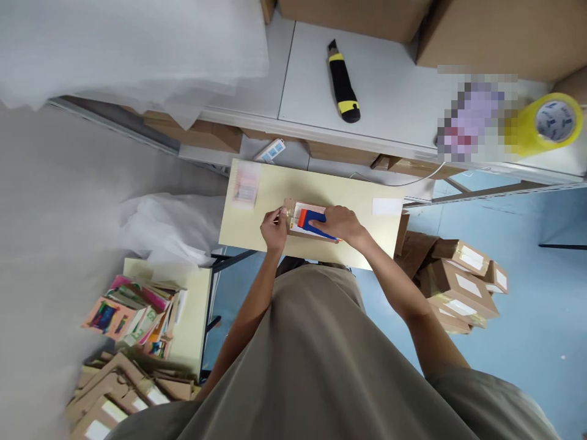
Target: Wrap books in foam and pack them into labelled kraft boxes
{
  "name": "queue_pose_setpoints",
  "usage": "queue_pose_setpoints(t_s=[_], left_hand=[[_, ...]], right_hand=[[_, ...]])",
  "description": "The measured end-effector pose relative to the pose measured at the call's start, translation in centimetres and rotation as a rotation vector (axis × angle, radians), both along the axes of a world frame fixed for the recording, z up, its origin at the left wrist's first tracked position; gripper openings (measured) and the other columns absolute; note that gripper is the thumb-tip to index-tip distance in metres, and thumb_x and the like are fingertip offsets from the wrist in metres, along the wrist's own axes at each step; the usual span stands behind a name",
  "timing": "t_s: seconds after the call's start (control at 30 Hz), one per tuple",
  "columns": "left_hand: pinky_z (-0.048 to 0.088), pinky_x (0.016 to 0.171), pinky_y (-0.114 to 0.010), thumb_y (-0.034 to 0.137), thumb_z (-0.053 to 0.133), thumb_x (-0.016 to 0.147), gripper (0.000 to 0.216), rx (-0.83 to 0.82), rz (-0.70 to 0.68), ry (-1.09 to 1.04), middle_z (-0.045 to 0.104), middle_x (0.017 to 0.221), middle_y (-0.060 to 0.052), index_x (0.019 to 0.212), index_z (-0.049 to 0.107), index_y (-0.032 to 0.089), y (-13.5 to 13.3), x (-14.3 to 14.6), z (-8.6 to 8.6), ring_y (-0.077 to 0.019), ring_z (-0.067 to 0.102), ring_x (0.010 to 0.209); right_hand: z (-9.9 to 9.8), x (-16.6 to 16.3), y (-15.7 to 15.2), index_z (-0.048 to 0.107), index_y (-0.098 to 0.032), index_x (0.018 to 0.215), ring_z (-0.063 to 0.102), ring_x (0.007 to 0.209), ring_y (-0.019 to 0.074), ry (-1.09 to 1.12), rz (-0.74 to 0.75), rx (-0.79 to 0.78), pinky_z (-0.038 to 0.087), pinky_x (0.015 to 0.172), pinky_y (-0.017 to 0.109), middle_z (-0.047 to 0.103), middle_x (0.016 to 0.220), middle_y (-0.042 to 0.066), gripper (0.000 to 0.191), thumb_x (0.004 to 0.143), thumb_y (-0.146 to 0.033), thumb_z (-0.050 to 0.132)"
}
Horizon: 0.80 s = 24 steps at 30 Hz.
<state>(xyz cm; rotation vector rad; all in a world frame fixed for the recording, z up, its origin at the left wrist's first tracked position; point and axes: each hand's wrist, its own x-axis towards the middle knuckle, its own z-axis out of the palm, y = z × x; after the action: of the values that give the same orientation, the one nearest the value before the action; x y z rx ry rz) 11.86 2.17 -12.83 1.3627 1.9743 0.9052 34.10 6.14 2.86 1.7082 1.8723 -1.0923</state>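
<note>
A small brown cardboard box (291, 213) with a white label lies on a pale yellow table (321, 190). My right hand (340, 222) is closed round a blue and orange tape dispenser (312, 221) that rests on top of the box. My left hand (274, 227) is at the box's left end, fingers pinched on what looks like a strip of clear tape. Both forearms reach forward over my olive shirt.
A black and yellow utility knife (343, 84) and a yellow tape roll (545, 124) lie on the grey bench behind. Sealed labelled boxes (458, 284) are piled on the blue floor at right. Colourful packets (132, 315) and flat boxes (119, 397) lie at lower left, white foam sheets (132, 52) upper left.
</note>
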Motion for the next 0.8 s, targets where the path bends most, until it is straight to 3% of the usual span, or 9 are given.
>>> queue_pose_setpoints(t_s=[0.17, 0.33, 0.5, 0.63, 0.7, 0.8], left_hand=[[0.059, 0.101, -0.037, 0.055, 0.054, 0.111, 0.045, 0.053, -0.022, 0.117, 0.081, 0.112, -0.012, 0.111, 0.084, 0.021, -0.1, 0.4, 0.1, -0.0255, 0.077, 0.108], [0.058, 0.104, -0.038, 0.045, 0.052, 0.112, 0.040, 0.080, -0.027, 0.209, 0.080, 0.114, -0.013, 0.114, 0.084, 0.020, -0.1, 0.8, 0.0, -0.0262, 0.077, 0.110], [0.057, 0.104, -0.037, 0.043, 0.050, 0.113, 0.042, 0.096, -0.022, 0.250, 0.080, 0.115, -0.013, 0.115, 0.084, 0.019, -0.3, 1.1, -0.2, -0.0261, 0.076, 0.111], [0.057, 0.104, -0.037, 0.042, 0.049, 0.114, 0.041, 0.094, -0.019, 0.260, 0.080, 0.114, -0.013, 0.114, 0.083, 0.020, -0.5, 1.5, -0.1, -0.0256, 0.075, 0.111], [0.056, 0.104, -0.037, 0.042, 0.049, 0.114, 0.040, 0.087, -0.023, 0.260, 0.079, 0.114, -0.013, 0.114, 0.083, 0.020, -0.5, 1.7, -0.1, -0.0253, 0.075, 0.112], [0.056, 0.104, -0.037, 0.042, 0.050, 0.114, 0.040, 0.077, -0.023, 0.253, 0.079, 0.115, -0.013, 0.114, 0.083, 0.020, -0.7, 1.7, -0.2, -0.0256, 0.075, 0.112]], right_hand=[[-0.1, 0.5, 0.0, 0.076, -0.012, 0.135, 0.078, 0.119, 0.0341, 0.061, 0.046, 0.006, 0.057, 0.094, 0.035, 0.081, 0.128, 0.021, 0.063, 0.111, -0.066, 0.055], [1.0, 2.0, -0.7, 0.077, -0.012, 0.126, 0.077, 0.114, 0.0331, 0.130, 0.082, 0.036, 0.054, 0.087, 0.033, 0.081, 0.126, 0.021, 0.057, 0.112, -0.062, 0.056], [2.9, 8.3, -2.5, 0.077, -0.017, 0.102, 0.076, 0.089, 0.0270, 0.172, 0.057, 0.034, 0.044, 0.069, 0.031, 0.082, 0.099, 0.015, 0.056, 0.108, -0.069, 0.058], [4.7, 14.2, -4.6, 0.069, -0.019, 0.081, 0.070, 0.069, 0.0213, 0.174, -0.046, -0.068, 0.040, 0.064, 0.030, 0.073, 0.073, 0.008, 0.065, 0.105, -0.078, 0.054], [4.7, 15.8, -5.2, 0.066, -0.020, 0.078, 0.068, 0.066, 0.0206, 0.175, -0.096, -0.108, 0.039, 0.063, 0.031, 0.071, 0.069, 0.006, 0.065, 0.104, -0.079, 0.054], [3.0, 16.1, -5.3, 0.063, -0.021, 0.074, 0.067, 0.064, 0.0208, 0.140, -0.112, -0.133, 0.039, 0.062, 0.031, 0.069, 0.066, 0.007, 0.064, 0.102, -0.079, 0.058]])
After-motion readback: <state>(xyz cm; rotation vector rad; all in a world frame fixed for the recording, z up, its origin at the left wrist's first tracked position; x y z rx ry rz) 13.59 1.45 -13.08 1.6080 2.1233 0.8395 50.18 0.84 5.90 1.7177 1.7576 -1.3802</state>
